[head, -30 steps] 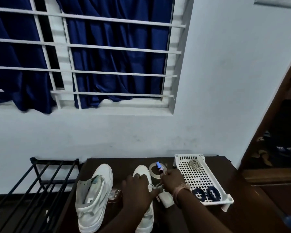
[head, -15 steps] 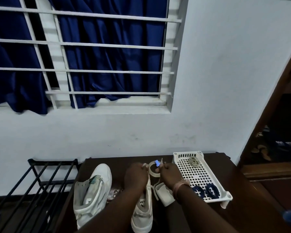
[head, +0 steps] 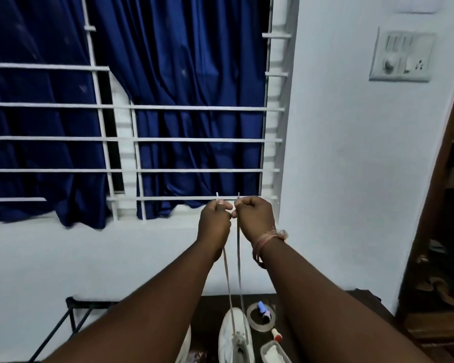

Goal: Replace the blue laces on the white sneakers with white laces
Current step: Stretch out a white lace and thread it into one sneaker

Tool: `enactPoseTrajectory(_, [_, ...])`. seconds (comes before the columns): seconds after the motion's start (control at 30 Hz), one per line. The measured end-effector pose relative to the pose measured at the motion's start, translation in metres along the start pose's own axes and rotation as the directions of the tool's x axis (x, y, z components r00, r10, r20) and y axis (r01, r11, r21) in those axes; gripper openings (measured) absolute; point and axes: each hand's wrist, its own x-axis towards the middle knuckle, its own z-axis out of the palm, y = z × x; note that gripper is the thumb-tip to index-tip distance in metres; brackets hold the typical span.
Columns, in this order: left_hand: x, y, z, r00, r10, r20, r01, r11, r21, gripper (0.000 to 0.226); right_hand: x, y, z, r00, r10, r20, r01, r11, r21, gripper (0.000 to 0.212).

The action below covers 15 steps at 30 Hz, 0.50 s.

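1. Both hands are raised high in front of the window grille (head: 194, 139), side by side and nearly touching at the knuckles.
2. The left hand (head: 215, 221) is curled into a fist, pinching one end of the white lace (head: 238, 260), with the little tip poking up above the fingers.
3. The right hand (head: 256, 218) does the same with the other end, fingers curled round it, tip sticking up too. There's a pinkish thread band (head: 269, 238) tied on that wrist.
4. The two strands of lace run straight down, taut, between the forearms to the white sneaker (head: 235, 336), which sits on the dark desk (head: 210, 313) with its toe pointing toward the wall.
5. The second sneaker (head: 186, 345) is just to the left, mostly hidden under the left forearm, so only a sliver shows.
6. Right of the laced sneaker: a roll of tape (head: 262, 319) lying flat with a small blue-and-pink thing inside its ring, a little white bottle with a red tip (head: 276, 336), and a white container (head: 274, 352) at the bottom edge.
7. Dark blue curtain (head: 181, 74) behind the grille, black rack (head: 63, 328) on the left, switch panel (head: 401, 57) on the wall up right.
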Motion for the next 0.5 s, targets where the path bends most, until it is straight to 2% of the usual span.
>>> enactPoseTrajectory(0.13, [0.0, 0.022, 0.0, 0.992, 0.121, -0.041, -0.114, 0.983, 0.147, 0.034, -0.002, -0.025, 0.006, 0.997, -0.062, -0.036, 0.061, 0.998, -0.013, 0.014])
enactPoseTrajectory(0.3, [-0.004, 0.026, -0.006, 0.976, 0.141, -0.163, -0.08, 0.94, 0.333, 0.03, -0.007, -0.022, 0.003, 0.998, -0.022, -0.063, 0.016, 0.995, -0.102, 0.015])
enactPoseTrajectory(0.37, [-0.006, 0.027, -0.008, 0.976, 0.136, -0.173, -0.082, 0.953, 0.292, 0.023, -0.008, -0.017, 0.005, 0.999, -0.014, -0.049, 0.009, 0.993, -0.116, 0.013])
enactPoseTrajectory(0.5, [-0.003, 0.026, -0.013, 0.993, 0.072, -0.091, -0.056, 0.984, 0.169, 0.017, -0.014, -0.012, 0.006, 0.999, -0.007, -0.05, 0.0, 0.99, -0.139, 0.009])
